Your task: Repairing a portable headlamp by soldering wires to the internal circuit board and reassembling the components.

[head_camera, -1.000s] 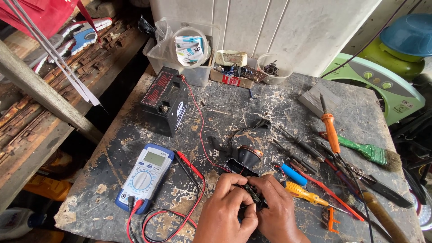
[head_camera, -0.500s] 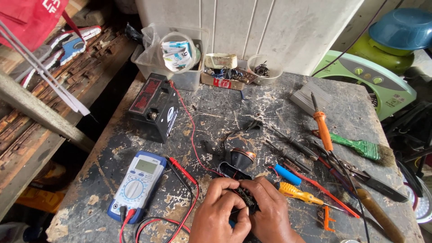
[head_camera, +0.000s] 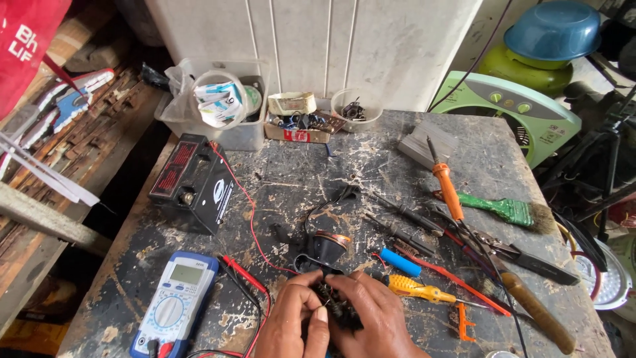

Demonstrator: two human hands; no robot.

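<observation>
My left hand (head_camera: 291, 321) and my right hand (head_camera: 371, 318) meet at the near edge of the worn workbench (head_camera: 298, 172). Both grip a small black part with wires (head_camera: 338, 310) between the fingertips. Just beyond the fingers lies a black round piece with a copper coil (head_camera: 329, 245), joined to thin black leads. A blue and grey multimeter (head_camera: 173, 305) lies to the left of my left hand, its red probe lead (head_camera: 244, 273) running past my wrist. A yellow-handled screwdriver (head_camera: 417, 290) lies right beside my right hand.
A black battery (head_camera: 192, 182) sits at the left with a red wire. An orange soldering iron (head_camera: 448, 189), a green brush (head_camera: 503, 209), a blue cylinder (head_camera: 400, 262), pliers and a wooden-handled tool lie at the right. Plastic tubs (head_camera: 222, 109) line the far edge by the white wall.
The view has shifted downward and the bench sits higher in the frame. Both hands stay closed on the small black part, turning it slightly.
</observation>
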